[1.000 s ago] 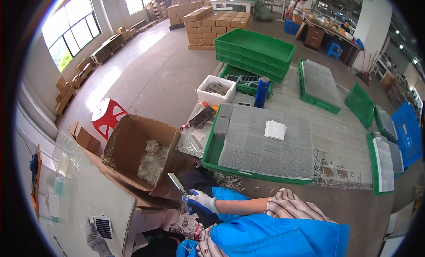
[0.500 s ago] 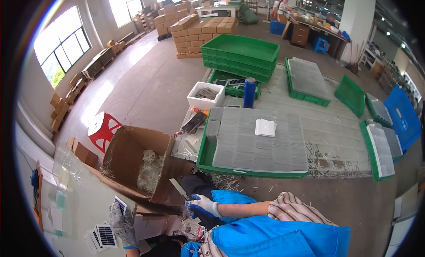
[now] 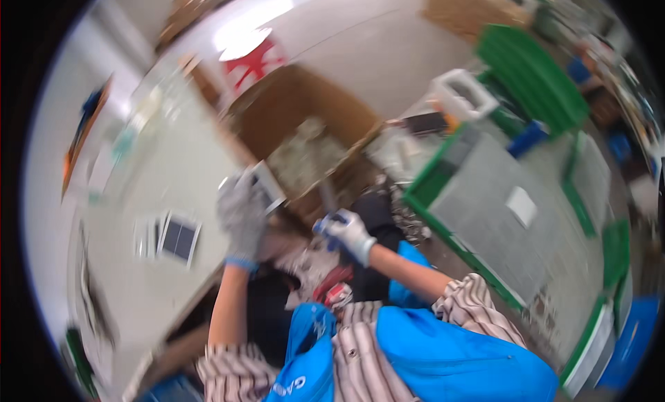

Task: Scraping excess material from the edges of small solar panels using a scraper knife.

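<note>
My left hand (image 3: 242, 218), in a grey knit glove, is closed on a small solar panel (image 3: 270, 187) with a pale border, held up beside the near wall of an open cardboard box (image 3: 267, 118). My right hand (image 3: 352, 236), in a white and blue glove, grips a knife (image 3: 327, 195); its blade is blurred and points toward the box. Pale strip scraps (image 3: 305, 152) lie inside the box. To the left, several more small solar panels (image 3: 180, 239) lie loosely fanned on the workbench (image 3: 156, 291).
A green crate (image 3: 429, 177) packed with grey panels stands to the right, with white cards (image 3: 521, 206) on top. Beyond are a white foam box (image 3: 443, 90), a blue cylinder (image 3: 528, 138) and stacked green crates (image 3: 526, 76). A red stool (image 3: 253, 62) stands behind the cardboard box.
The view has swung left and blurred. My left hand has lifted the solar panel away from the pile on the bench, toward the box and the knife. My right hand still holds the knife.
</note>
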The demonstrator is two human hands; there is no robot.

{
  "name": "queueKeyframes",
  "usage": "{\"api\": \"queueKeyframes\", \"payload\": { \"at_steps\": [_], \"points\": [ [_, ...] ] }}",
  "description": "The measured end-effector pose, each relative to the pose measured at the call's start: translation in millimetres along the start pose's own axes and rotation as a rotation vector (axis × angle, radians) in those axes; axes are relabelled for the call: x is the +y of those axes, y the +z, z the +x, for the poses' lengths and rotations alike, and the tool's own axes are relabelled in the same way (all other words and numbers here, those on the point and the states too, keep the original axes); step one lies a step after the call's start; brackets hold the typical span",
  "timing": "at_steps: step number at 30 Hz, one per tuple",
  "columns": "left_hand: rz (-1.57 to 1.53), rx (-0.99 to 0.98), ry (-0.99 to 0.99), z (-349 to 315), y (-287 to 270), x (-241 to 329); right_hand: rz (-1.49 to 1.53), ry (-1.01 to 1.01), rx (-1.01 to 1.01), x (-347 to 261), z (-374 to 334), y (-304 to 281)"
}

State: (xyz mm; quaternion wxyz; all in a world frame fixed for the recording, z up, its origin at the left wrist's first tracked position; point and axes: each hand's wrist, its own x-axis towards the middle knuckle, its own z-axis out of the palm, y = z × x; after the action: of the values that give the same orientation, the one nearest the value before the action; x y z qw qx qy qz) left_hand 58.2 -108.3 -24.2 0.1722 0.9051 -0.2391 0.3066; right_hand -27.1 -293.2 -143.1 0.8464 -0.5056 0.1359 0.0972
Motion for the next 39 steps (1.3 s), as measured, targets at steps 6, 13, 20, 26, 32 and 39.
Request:
{"api": "queueKeyframes", "payload": {
  "at_steps": [6,13,20,26,32,39],
  "points": [
    [0.087,-0.171,-0.172,2,3,1,0.076,-0.004,-0.053,3,53,28],
    [0.210,0.194,0.061,-17,18,-12,-0.010,0.027,-0.095,14,44,40],
    [0.048,0.024,-0.105,-1,12,3,0.013,-0.143,-0.207,-3,72,47],
    [0.095,0.118,-0.099,-5,22,0,-0.149,-0.287,-0.257,15,99,39],
    [0.102,0.017,-0.200,-6,12,0,-0.296,-0.319,-0.367,0,92,55],
    [0.084,-0.041,-0.210,-1,11,1,-0.205,-0.154,-0.501,7,69,51]
  ]
}}
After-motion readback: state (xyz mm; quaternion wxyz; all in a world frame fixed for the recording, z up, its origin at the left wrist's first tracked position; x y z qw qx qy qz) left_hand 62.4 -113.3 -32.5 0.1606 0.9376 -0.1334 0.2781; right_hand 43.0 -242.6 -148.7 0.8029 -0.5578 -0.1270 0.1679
